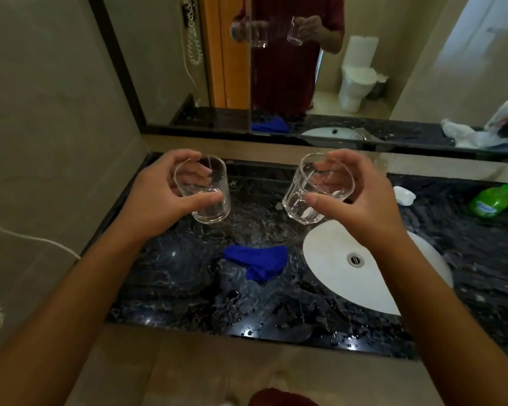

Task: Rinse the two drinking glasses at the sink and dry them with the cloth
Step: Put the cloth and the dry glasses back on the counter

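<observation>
Blue cloth (257,263) on counter; above — left hand (162,189) round plain glass (206,191); right hand (355,194) round faceted glass (308,191)

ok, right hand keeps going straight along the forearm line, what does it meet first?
Probably nothing on the counter: the right hand, gripping its glass, points up and slightly left, toward the back ledge and mirror. Depth is unclear.

You have two clear drinking glasses, one smooth-sided (207,191) and one faceted (308,194), one crumpled blue cloth (257,260), one white oval sink (343,271), and one green plastic bottle (491,200).
</observation>
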The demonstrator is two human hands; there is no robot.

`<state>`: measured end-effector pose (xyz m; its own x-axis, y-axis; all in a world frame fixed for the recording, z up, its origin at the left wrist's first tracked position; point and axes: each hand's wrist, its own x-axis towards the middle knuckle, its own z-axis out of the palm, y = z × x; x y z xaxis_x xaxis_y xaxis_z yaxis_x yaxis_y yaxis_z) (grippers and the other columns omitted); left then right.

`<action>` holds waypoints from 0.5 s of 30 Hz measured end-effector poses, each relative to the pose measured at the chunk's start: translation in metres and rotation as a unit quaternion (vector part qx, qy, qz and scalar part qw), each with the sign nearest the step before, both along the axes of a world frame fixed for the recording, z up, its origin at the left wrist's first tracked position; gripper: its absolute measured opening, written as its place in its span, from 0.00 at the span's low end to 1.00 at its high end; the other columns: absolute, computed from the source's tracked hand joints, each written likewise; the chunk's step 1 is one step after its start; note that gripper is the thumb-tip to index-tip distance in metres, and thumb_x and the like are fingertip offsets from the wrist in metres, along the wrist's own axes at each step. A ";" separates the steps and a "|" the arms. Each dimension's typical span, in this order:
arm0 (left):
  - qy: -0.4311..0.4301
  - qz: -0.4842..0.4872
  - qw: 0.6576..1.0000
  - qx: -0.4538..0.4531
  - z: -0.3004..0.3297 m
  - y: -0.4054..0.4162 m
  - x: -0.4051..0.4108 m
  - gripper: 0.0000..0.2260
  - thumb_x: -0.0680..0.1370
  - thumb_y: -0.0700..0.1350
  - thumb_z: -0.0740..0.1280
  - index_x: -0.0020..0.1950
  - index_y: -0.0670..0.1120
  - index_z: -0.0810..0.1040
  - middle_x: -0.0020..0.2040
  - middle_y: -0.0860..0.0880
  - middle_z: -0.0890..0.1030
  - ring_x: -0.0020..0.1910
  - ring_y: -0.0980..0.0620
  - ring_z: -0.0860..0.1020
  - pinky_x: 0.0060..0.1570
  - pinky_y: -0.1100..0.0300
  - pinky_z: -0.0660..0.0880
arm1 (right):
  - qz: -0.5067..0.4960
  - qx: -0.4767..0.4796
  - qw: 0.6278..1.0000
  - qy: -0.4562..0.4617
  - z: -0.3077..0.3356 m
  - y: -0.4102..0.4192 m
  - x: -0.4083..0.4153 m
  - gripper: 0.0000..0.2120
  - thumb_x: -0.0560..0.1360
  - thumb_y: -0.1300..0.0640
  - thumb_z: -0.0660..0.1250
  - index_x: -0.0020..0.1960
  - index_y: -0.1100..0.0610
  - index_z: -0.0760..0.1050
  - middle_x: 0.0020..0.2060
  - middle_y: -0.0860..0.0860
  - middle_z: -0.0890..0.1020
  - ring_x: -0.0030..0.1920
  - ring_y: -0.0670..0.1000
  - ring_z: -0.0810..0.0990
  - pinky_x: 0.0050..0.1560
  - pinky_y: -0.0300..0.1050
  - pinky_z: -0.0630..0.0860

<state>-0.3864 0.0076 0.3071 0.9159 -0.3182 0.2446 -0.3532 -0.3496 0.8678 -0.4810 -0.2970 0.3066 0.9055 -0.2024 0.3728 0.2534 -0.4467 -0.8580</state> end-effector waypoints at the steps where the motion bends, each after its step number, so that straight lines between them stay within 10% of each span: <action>1: -0.003 0.005 1.000 0.001 0.001 0.000 0.002 0.34 0.64 0.51 0.81 0.68 0.48 0.75 0.56 0.52 0.85 0.56 0.57 0.84 0.62 0.50 0.80 | 0.003 -0.007 1.000 -0.002 0.001 -0.003 0.003 0.34 0.64 0.49 0.81 0.66 0.50 0.73 0.56 0.41 0.83 0.54 0.39 0.84 0.53 0.33 0.79; 15: -0.017 0.149 0.988 -0.040 -0.009 -0.003 0.043 0.34 0.64 0.49 0.82 0.68 0.46 0.76 0.56 0.49 0.86 0.54 0.54 0.85 0.58 0.52 0.82 | 0.049 -0.022 0.998 0.024 -0.004 -0.031 0.106 0.35 0.63 0.45 0.81 0.66 0.48 0.73 0.57 0.43 0.83 0.54 0.41 0.83 0.54 0.38 0.79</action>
